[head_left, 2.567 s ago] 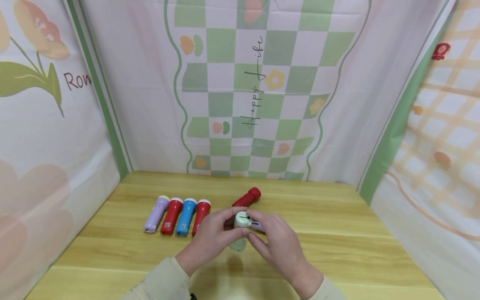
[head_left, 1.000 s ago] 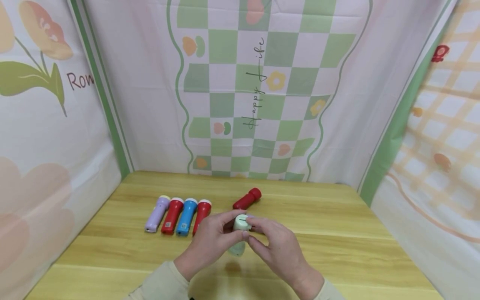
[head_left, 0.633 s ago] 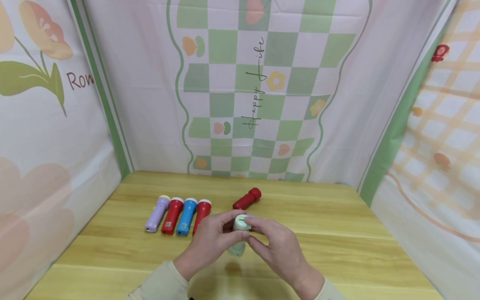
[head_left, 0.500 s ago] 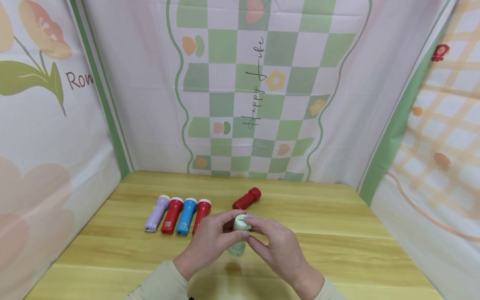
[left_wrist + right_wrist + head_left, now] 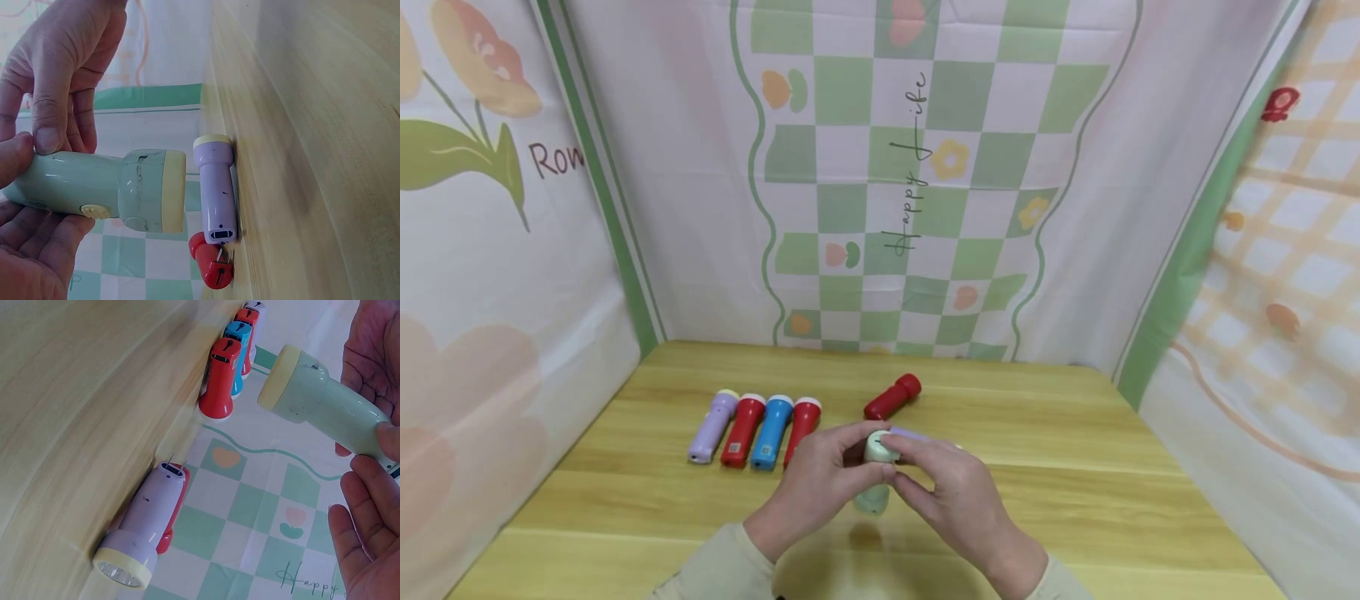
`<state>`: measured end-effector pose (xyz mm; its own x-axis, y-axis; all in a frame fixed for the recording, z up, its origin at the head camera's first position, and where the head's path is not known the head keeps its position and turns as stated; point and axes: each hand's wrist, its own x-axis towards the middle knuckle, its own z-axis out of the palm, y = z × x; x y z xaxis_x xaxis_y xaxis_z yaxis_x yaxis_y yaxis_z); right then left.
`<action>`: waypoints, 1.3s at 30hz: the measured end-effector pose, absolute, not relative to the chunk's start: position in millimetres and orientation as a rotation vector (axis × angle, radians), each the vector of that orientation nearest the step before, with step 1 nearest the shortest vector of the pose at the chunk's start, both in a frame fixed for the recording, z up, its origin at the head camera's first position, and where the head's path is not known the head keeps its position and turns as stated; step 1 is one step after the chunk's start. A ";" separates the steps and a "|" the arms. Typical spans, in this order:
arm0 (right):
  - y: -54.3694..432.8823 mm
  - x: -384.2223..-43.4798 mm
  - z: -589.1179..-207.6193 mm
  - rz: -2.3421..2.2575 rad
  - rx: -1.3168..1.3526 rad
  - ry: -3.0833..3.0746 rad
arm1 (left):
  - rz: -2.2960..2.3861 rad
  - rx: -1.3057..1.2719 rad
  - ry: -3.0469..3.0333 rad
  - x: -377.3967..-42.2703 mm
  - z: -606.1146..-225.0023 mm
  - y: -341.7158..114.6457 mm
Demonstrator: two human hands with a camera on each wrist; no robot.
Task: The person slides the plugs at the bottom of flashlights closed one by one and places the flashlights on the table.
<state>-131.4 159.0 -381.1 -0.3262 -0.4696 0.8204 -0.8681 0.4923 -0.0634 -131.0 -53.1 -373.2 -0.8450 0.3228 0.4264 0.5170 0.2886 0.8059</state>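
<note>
A pale green flashlight [image 5: 872,500] with a cream rim hangs over the table, its wide head pointing down. My left hand [image 5: 823,475] grips its narrow tail end between thumb and fingers. At the same end, the right hand [image 5: 958,492] pinches with thumb and index finger, the index lying over the slotted tip. In the left wrist view a cream switch [image 5: 95,212] shows on the body. Behind the right hand lies a purple flashlight [image 5: 910,433], partly hidden in the head view. Its two metal prongs [image 5: 177,461] stick out in the right wrist view.
A red flashlight [image 5: 891,400] lies at a slant beyond the hands, its prongs [image 5: 224,256] folded out. To the left lie a purple flashlight [image 5: 711,429], a red one [image 5: 743,432], a blue one [image 5: 772,433] and another red one [image 5: 803,425] in a row. Printed cloth [image 5: 696,208] encloses the wooden table.
Since the oldest frame, my right index finger has moved across the green flashlight's tail, covering more of its slot. More of the purple flashlight behind now shows. Left hand keeps its grip.
</note>
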 end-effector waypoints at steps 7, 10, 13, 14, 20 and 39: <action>158.0 -132.2 -381.4 0.631 1.113 -1.955 | -1.575 -0.788 -2.382 -131.8 -374.3 -54.9; 158.0 -132.0 -381.7 0.629 1.115 -1.958 | -1.573 -0.790 -2.384 -132.1 -374.7 -55.5; 158.1 -131.9 -381.7 0.628 1.117 -1.966 | -1.573 -0.793 -2.379 -132.4 -375.4 -55.8; 158.1 -131.9 -381.7 0.627 1.118 -1.969 | -1.576 -0.793 -2.379 -132.4 -375.6 -55.8; 158.4 -132.4 -381.9 0.615 1.122 -1.983 | -1.568 -0.784 -2.382 -132.4 -377.2 -56.3; 157.2 -131.6 -381.1 0.556 1.128 -2.060 | -1.582 -0.753 -2.400 -131.0 -379.7 -55.9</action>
<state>-131.6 157.2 -381.1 -0.3653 -0.5434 0.7558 -0.8497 0.5262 -0.0324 -131.0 -55.9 -379.7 -0.8578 0.3164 0.4050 0.4969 0.3096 0.8107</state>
